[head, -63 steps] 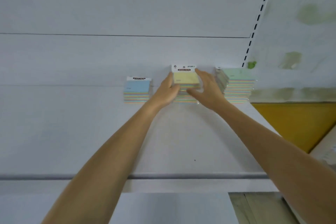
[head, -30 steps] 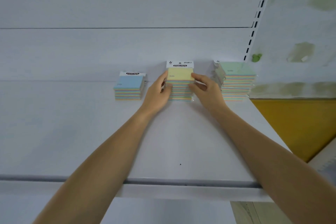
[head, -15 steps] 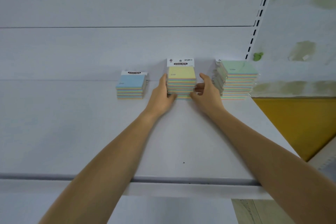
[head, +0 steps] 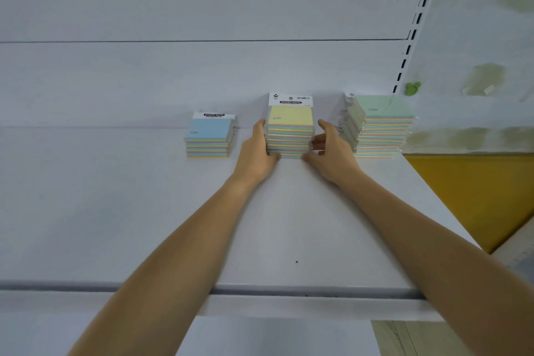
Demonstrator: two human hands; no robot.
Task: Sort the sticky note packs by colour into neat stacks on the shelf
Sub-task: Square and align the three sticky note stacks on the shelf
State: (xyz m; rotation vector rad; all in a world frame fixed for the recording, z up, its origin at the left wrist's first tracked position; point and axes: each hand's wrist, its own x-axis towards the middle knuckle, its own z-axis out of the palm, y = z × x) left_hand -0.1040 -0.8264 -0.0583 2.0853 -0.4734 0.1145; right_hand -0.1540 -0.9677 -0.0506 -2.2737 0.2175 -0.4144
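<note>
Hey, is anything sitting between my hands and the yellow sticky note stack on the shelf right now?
Nothing visible does. The left hand lies against the left side of the yellow stack, and the right hand is at its right side. The blue stack and the green stack stand outside the hands.

Three stacks of sticky note packs stand along the back of a white shelf (head: 115, 211): a short blue-topped stack (head: 209, 136) left, yellow-topped stack (head: 290, 130) middle, tall green-topped stack (head: 381, 127) right.
</note>
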